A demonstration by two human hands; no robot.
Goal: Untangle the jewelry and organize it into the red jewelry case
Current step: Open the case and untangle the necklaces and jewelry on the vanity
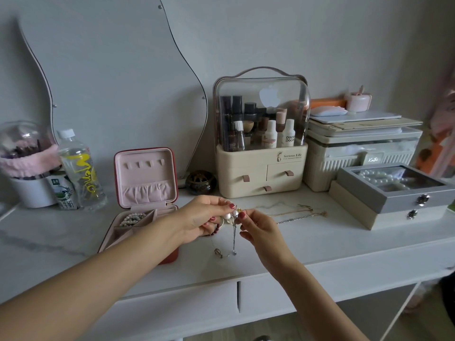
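The red jewelry case (145, 173) stands open on the white vanity top, its pink lid upright. A pearl bracelet (132, 218) lies in its back compartment. Just right of the case, my left hand (204, 217) and my right hand (258, 226) are raised above the table and pinch a tangled clump of jewelry (234, 215) between their fingertips. Silver chains (233, 238) hang from the clump down to the tabletop, and a dark red bead bracelet (217, 228) dangles under my left hand. Thin gold and silver necklaces (295, 214) lie on the table to the right.
A cream cosmetics organizer (259, 173) and a dark round pot (200, 182) stand behind the hands. A grey pearl-filled box (396, 190) sits on a beige box at right. A water bottle (80, 171) and brush holder (29, 166) stand at left, before a wavy mirror (110, 77).
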